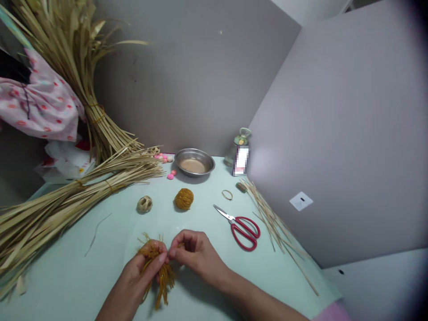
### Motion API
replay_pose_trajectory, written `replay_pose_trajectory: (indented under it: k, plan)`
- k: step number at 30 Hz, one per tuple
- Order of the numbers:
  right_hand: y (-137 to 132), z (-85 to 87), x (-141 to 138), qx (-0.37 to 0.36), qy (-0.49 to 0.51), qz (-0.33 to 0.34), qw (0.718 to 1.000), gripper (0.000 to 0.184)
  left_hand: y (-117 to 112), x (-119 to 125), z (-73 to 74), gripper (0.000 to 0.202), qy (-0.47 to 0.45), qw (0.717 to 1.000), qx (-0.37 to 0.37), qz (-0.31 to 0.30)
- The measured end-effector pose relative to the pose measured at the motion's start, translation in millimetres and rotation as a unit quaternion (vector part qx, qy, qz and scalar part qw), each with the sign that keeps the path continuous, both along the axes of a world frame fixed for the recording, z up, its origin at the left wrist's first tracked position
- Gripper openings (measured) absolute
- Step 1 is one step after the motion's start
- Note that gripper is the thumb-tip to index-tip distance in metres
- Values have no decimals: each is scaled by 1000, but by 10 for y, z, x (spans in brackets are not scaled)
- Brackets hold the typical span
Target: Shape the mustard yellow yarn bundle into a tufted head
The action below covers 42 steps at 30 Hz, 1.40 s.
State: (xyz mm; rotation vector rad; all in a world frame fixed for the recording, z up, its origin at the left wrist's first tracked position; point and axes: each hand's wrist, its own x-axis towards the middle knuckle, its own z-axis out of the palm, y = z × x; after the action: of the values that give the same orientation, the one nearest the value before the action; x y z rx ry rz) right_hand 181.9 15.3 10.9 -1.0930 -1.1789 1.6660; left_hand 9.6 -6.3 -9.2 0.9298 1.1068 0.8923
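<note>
Golden-brown yarn strands (163,285) hang in a loose bunch from my left hand (140,267), whose fingers are closed around them. Frayed ends poke up above that grip. My right hand (197,256) pinches close beside it, fingertips nearly touching the left ones, with a bit of the same yarn showing between its fingers. Beyond the hands lies a wound ball of the same golden-brown yarn (184,199). Left of it rests a small woven straw ball (145,204). To the right, red-handled scissors (239,226) lie with their blades pointing to the back left.
Long dried straw bundles (83,196) cover the table's left side, and a taller bundle (76,71) leans behind. At the back stand a metal bowl (194,163) of liquid, pink pieces (170,176), a glass jar (230,156) and a phone (240,160). Thin strips (274,214) lie along the right wall.
</note>
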Motion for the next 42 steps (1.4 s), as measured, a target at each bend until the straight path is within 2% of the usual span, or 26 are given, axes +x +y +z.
replay_pose_trajectory:
  k: [7, 11, 15, 21, 27, 33, 42]
  plan:
    - [-15, 50, -4, -30, 8, -2, 1000, 38, 10, -2, 28, 24, 6, 999, 23, -28]
    - [-25, 46, -11, -47, 24, 21, 998, 43, -12, 2, 42, 22, -36, 999, -20, -11]
    - [-33, 14, -14, -54, -2, 27, 998, 49, -46, 4, 78, 20, -79, 994, -75, 10]
    - [-30, 24, 19, -11, -16, 46, 999, 55, -48, 7, 97, 24, -91, 991, -97, 4]
    - [-30, 56, 64, 34, -61, 121, 990, 62, -40, 20, 89, 30, -82, 991, -102, 14]
    - [-12, 43, 47, 38, -48, 38, 997, 56, -50, 10, 49, 27, -62, 993, -97, 7]
    - [1, 15, 9, -13, -5, 27, 1000, 49, -37, 14, 57, 29, -68, 992, -101, 16]
